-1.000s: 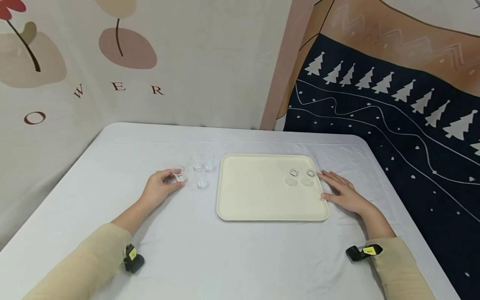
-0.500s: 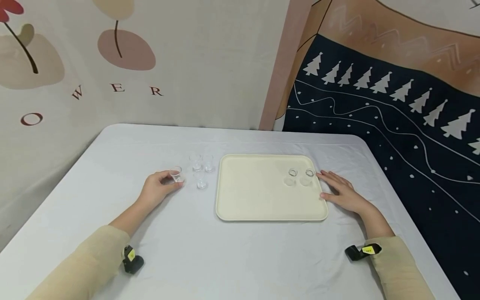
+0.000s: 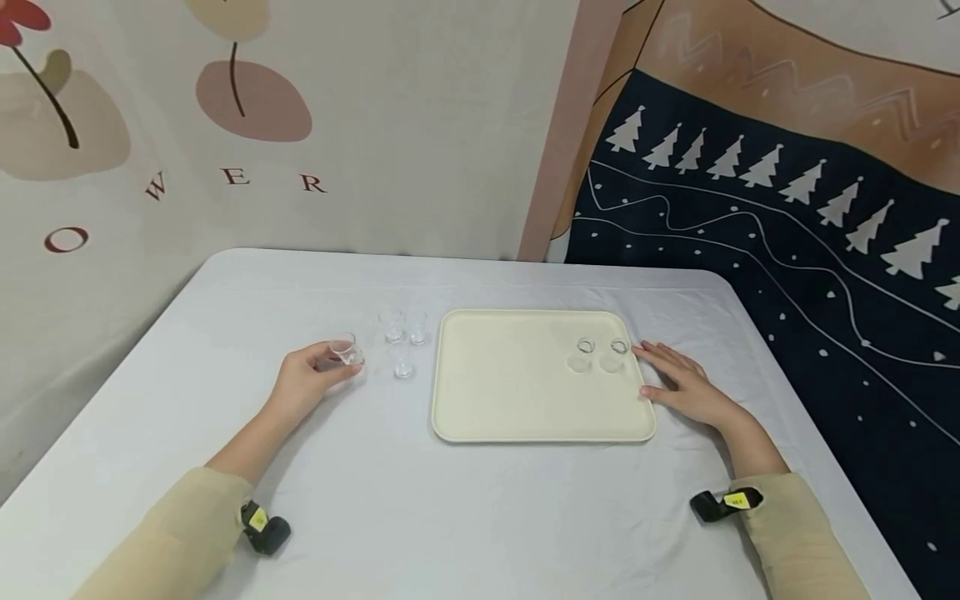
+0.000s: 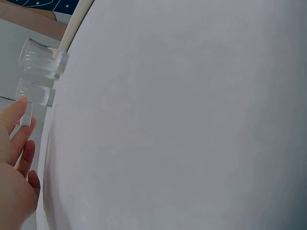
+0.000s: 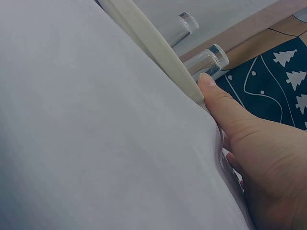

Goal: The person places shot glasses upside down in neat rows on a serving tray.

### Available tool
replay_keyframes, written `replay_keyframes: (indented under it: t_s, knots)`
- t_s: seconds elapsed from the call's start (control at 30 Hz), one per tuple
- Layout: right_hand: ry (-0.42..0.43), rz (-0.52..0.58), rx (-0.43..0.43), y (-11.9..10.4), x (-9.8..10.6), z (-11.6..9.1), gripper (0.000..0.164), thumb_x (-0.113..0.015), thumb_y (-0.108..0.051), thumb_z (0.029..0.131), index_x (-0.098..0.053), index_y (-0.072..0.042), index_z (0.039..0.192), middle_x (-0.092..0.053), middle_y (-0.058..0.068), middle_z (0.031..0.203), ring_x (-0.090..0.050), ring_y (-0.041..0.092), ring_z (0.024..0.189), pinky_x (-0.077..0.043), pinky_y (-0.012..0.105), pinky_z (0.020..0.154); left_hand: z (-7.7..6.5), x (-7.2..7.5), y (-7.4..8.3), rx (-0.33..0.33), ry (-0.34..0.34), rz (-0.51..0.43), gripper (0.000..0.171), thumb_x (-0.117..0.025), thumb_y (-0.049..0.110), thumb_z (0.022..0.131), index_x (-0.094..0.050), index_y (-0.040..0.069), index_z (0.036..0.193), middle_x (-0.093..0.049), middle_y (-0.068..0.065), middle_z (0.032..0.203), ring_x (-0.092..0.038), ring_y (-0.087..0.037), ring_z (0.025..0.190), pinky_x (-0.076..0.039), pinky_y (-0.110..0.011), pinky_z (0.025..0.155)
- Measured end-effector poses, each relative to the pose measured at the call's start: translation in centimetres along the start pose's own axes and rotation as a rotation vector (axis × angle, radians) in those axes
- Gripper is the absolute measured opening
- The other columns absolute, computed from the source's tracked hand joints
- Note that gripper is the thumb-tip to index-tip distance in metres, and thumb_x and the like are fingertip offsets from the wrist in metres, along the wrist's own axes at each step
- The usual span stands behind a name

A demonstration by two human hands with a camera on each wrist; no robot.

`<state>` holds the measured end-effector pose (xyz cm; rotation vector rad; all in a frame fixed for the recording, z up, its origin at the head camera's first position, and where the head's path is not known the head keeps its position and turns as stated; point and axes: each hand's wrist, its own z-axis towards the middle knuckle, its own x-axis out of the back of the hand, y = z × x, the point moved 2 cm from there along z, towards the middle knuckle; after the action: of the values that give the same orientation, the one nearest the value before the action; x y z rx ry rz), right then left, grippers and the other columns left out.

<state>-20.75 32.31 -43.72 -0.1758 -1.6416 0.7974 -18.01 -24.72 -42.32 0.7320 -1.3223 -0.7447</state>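
Note:
My left hand (image 3: pixel 303 379) pinches a small clear shot glass (image 3: pixel 345 348) between thumb and fingers, left of the tray. The glass leans, and part of it lies behind the fingers; its thick base (image 4: pixel 27 115) shows in the left wrist view. Just right of it, three like glasses (image 3: pixel 403 363) stand upright on the cloth. On the right half of the cream tray (image 3: pixel 502 400), two more shot glasses (image 3: pixel 619 347) stand upside down, thick bases up. Against the tray's right rim rests my right hand (image 3: pixel 686 390), its fingers extended and thumb touching the edge.
A white cloth (image 3: pixel 465 517) covers the table. Behind it hangs a pale printed curtain (image 3: pixel 420 150), and a dark one with white trees (image 3: pixel 697 233) borders the right side. A small black camera sits on each wrist.
My left hand has drawn slightly left and nearer with its shot glass, which now leans more. The right hand, tray and other glasses stay as they were.

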Motion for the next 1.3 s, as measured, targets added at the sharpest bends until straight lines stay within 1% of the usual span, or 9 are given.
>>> replay_keyframes:
  t_s: [0.1, 0.27, 0.4, 0.53, 0.63, 0.73, 0.9, 1.03, 1.3]
  knots:
    - [-0.002, 0.0, 0.0, 0.0, 0.0, 0.0, 0.069, -0.064, -0.035, 0.092, -0.034, -0.012, 0.149, -0.019, 0.021, 0.155, -0.006, 0.042, 0.141, 0.003, 0.061, 0.107, -0.2, 0.1, 0.3, 0.016, 0.004, -0.017, 0.051, -0.076, 0.034, 0.082, -0.063, 0.004, 0.121, -0.065, -0.015, 0.112, -0.052, -0.02, 0.093, -0.042, -0.025, 0.071]
    - [0.0, 0.001, 0.003, 0.0, 0.0, 0.0, 0.069, -0.065, -0.034, 0.092, -0.034, -0.012, 0.149, -0.02, 0.022, 0.154, -0.006, 0.043, 0.141, 0.002, 0.061, 0.107, -0.3, 0.0, 1.1, 0.001, 0.025, -0.028, 0.047, -0.077, 0.034, 0.081, -0.066, 0.008, 0.119, -0.065, -0.01, 0.105, -0.046, -0.019, 0.077, -0.038, -0.025, 0.057]
    - [0.002, 0.003, 0.004, -0.1, 0.0, 0.0, 0.069, -0.065, -0.034, 0.091, -0.034, -0.011, 0.149, -0.02, 0.022, 0.154, -0.006, 0.043, 0.141, 0.002, 0.062, 0.107, -0.6, -0.1, 1.9, -0.023, 0.027, -0.039, 0.045, -0.078, 0.032, 0.081, -0.068, 0.01, 0.118, -0.063, -0.008, 0.101, -0.041, -0.019, 0.071, -0.035, -0.026, 0.054]
    - [0.002, 0.004, 0.007, -0.1, 0.0, -0.1, 0.069, -0.065, -0.034, 0.091, -0.035, -0.01, 0.148, -0.02, 0.023, 0.154, -0.007, 0.043, 0.141, 0.002, 0.062, 0.107, -0.8, -0.4, 2.8, -0.04, 0.024, -0.039, 0.045, -0.078, 0.031, 0.081, -0.068, 0.009, 0.119, -0.062, -0.008, 0.101, -0.04, -0.02, 0.074, -0.035, -0.026, 0.054]
    - [0.004, 0.004, 0.009, -0.1, -0.1, -0.1, 0.069, -0.065, -0.034, 0.091, -0.035, -0.011, 0.148, -0.02, 0.023, 0.154, -0.007, 0.044, 0.141, 0.002, 0.062, 0.107, -0.9, -0.6, 3.4, -0.061, 0.029, -0.046, 0.044, -0.078, 0.028, 0.082, -0.067, 0.007, 0.119, -0.062, -0.01, 0.1, -0.041, -0.021, 0.078, -0.035, -0.026, 0.057]
    - [0.006, 0.005, 0.009, 0.0, -0.1, 0.0, 0.069, -0.065, -0.034, 0.091, -0.035, -0.011, 0.149, -0.02, 0.023, 0.154, -0.007, 0.044, 0.141, 0.002, 0.062, 0.107, -1.0, -0.9, 4.0, -0.082, 0.04, -0.066, 0.042, -0.078, 0.024, 0.082, -0.067, 0.005, 0.118, -0.063, -0.012, 0.101, -0.044, -0.023, 0.084, -0.036, -0.027, 0.064]
    - [0.007, 0.002, 0.009, 0.2, -0.1, 0.0, 0.069, -0.065, -0.034, 0.091, -0.034, -0.012, 0.149, -0.02, 0.022, 0.154, -0.007, 0.043, 0.141, 0.002, 0.062, 0.107, -1.2, -1.5, 5.0, -0.107, 0.055, -0.116, 0.038, -0.078, 0.015, 0.081, -0.068, 0.003, 0.115, -0.064, -0.012, 0.101, -0.05, -0.029, 0.092, -0.037, -0.028, 0.075]
    - [0.006, 0.002, 0.012, 0.2, -0.1, 0.0, 0.068, -0.065, -0.034, 0.091, -0.034, -0.012, 0.149, -0.02, 0.022, 0.154, -0.007, 0.043, 0.141, 0.002, 0.062, 0.107, -1.1, -2.2, 5.8, -0.147, 0.064, -0.131, 0.036, -0.078, 0.011, 0.08, -0.068, 0.002, 0.114, -0.065, -0.013, 0.102, -0.052, -0.03, 0.093, -0.038, -0.028, 0.076]
    - [0.007, 0.004, 0.007, 0.1, -0.1, 0.0, 0.069, -0.065, -0.034, 0.091, -0.034, -0.012, 0.149, -0.02, 0.022, 0.154, -0.007, 0.043, 0.141, 0.003, 0.062, 0.107, -1.1, -3.6, 7.4, -0.264, 0.085, -0.177, 0.037, -0.081, 0.005, 0.076, -0.069, -0.001, 0.111, -0.068, -0.014, 0.105, -0.055, -0.024, 0.091, -0.041, -0.032, 0.075]
